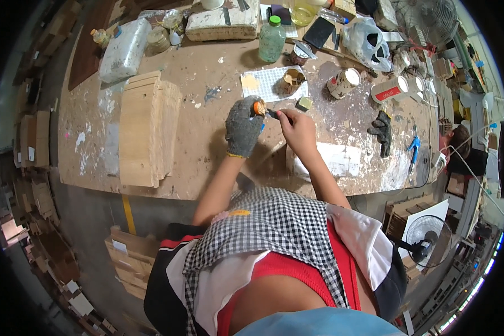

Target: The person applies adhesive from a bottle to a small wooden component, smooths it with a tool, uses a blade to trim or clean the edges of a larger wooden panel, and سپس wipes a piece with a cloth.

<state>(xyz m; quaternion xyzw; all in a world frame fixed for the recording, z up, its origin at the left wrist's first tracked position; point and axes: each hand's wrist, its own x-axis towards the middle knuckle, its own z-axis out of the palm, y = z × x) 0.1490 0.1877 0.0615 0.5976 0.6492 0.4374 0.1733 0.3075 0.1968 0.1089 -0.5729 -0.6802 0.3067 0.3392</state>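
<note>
The brown counter (pixel 195 159) is paint-spotted; it bears stacked wooden panels (pixel 141 131) at left, a green-capped bottle (pixel 271 43), checkered paper (pixel 267 79) and a dark glove (pixel 382 133).

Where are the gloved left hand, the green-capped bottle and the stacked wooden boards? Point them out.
Left hand (pixel 241 126), head view: its gloved back.
Green-capped bottle (pixel 270 46), head view: middle of its body.
Stacked wooden boards (pixel 139 131), head view: broad face of one board.

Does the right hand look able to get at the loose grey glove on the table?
Probably yes: the loose grey glove lies uncovered, with bare tabletop between it and the right hand, which might first have to release its dark tool.
</note>
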